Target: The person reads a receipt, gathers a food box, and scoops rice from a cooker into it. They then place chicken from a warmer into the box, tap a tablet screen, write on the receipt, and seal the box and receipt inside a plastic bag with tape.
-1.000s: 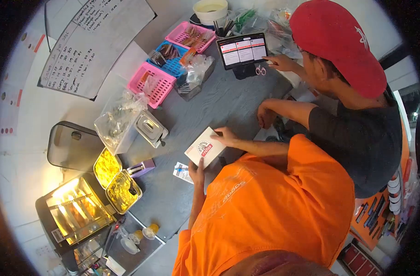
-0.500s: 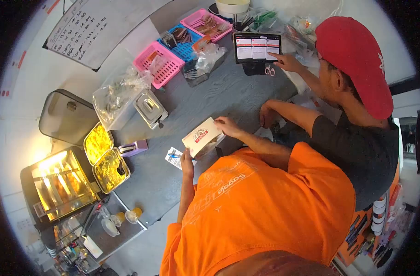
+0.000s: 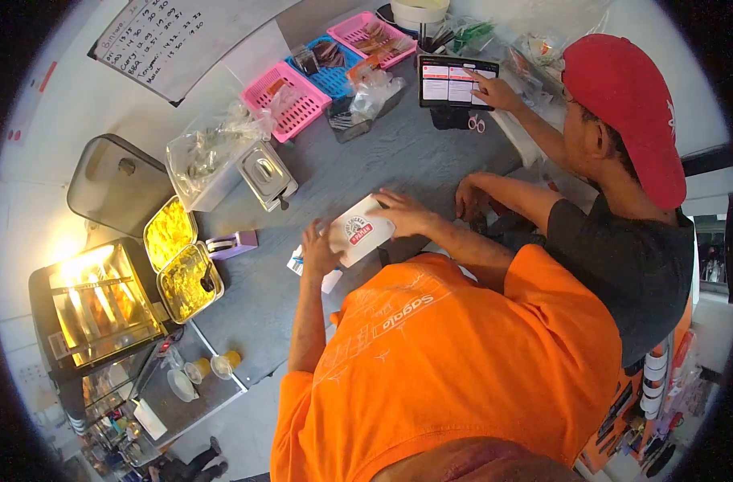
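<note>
A white cardboard food box with a printed logo and a red label lies in front of me over the dark table. My left hand grips its left end, with the fingers curled over the edge. At the opposite end, my right hand holds the box with its fingers across the top corner. A blue pen shows beside my left hand, over a printed paper slip that is partly covered by hand and box.
A co-worker's hand points at a tablet; pink scissors lie below it. Pink and blue baskets stand at the back. On the left are a lidded steel container, yellow-filled trays, a purple object and a lit warmer.
The box top was tilted up with contents showing under its right side; now it lies flatter, both hands wrapped farther round its ends. The co-worker's finger has moved up the tablet.
</note>
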`<state>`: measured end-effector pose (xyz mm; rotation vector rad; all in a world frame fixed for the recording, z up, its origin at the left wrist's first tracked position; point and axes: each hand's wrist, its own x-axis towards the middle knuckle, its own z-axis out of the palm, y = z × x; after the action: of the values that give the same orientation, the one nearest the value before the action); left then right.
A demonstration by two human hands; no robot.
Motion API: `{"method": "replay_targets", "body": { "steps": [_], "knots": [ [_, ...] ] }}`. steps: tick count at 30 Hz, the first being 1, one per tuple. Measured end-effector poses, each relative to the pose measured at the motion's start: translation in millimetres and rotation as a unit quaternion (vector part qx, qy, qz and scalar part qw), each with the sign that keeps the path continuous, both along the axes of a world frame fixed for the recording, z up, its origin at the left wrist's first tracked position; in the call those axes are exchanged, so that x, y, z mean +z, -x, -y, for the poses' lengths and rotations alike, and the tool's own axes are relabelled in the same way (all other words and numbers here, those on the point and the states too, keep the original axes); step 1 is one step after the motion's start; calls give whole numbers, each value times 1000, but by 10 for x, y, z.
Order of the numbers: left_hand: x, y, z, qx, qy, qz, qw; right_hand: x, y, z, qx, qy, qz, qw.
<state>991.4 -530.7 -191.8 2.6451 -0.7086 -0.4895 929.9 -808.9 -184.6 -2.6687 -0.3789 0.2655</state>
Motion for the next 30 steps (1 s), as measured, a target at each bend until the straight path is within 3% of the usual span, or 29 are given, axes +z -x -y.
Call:
{"method": "replay_targets", "body": {
  "steps": [1, 4, 7, 10, 15, 17, 19, 22, 28, 30],
  "knots": [
    [37, -14, 12, -92, -1, -24, 995, -1, 33, 0, 69, 61, -10, 996],
    [22, 20, 128, -134, -2, -22, 991, -177, 106, -26, 45, -23, 31, 998],
    [-123, 85, 77, -182, 5, 53, 982, -347, 190, -8, -6, -72, 32, 997],
    [-160, 161, -10, -227, 25, 72, 971, -472, 248, 31, 26, -115, 160, 980],
    [-272, 101, -124, -276, 58, 72, 957, -384, 417, 19, 6, -67, 130, 989],
    [-273, 129, -113, -279, 11, 96, 955, -459, 443, 68, 25, -66, 141, 987],
    [-212, 242, -103, -272, -25, 91, 958, -492, 453, 124, 60, -91, 140, 984],
    [-212, 365, -76, -259, 40, 154, 953, -394, 595, 191, 78, 10, 173, 982],
    [-385, 267, 416, -67, 45, 19, 997, -537, 430, 126, 25, -42, 167, 985],
    [-281, 251, 479, -27, 81, -4, 996, -302, 268, 49, 12, 56, 107, 993]
  ]
}}
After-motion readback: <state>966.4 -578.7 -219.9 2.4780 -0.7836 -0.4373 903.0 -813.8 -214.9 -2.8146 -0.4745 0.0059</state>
